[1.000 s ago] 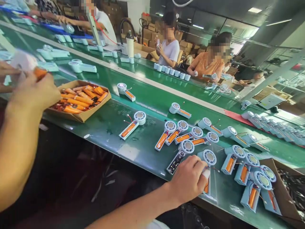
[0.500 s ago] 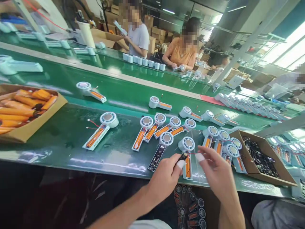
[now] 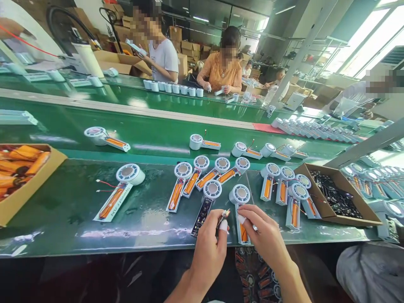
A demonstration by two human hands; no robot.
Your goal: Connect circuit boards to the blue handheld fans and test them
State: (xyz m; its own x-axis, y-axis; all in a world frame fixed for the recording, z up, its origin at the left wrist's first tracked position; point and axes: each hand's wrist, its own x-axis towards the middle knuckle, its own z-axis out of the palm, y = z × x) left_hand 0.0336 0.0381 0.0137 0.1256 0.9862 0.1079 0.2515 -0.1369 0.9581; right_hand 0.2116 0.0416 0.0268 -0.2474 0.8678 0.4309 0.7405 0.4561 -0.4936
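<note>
My left hand [image 3: 211,240] pinches a small dark circuit board [image 3: 224,214], tilted on edge with a light metal part at its upper end. To its right, my right hand [image 3: 263,231] is closed, fingertips together over the handle of a white handheld fan [image 3: 241,194]; what they pinch is hidden. White covers sit on some fingertips. In that fan's open handle lies an orange battery [image 3: 243,233]. Just left of it, another fan [image 3: 212,189] has a black circuit board [image 3: 202,216] along its handle.
Several open fans [image 3: 183,170] with orange batteries lie around my hands. A carton [image 3: 350,219] of dark boards stands right, a carton [image 3: 34,189] of orange batteries left. More fans [image 3: 196,142] sit on the green belt [image 3: 151,147]. Co-workers [image 3: 221,69] are across the line.
My right hand has moved left and down, and its fingers have closed over the fan's handle. My left hand has turned the board more upright. The camera view has shifted.
</note>
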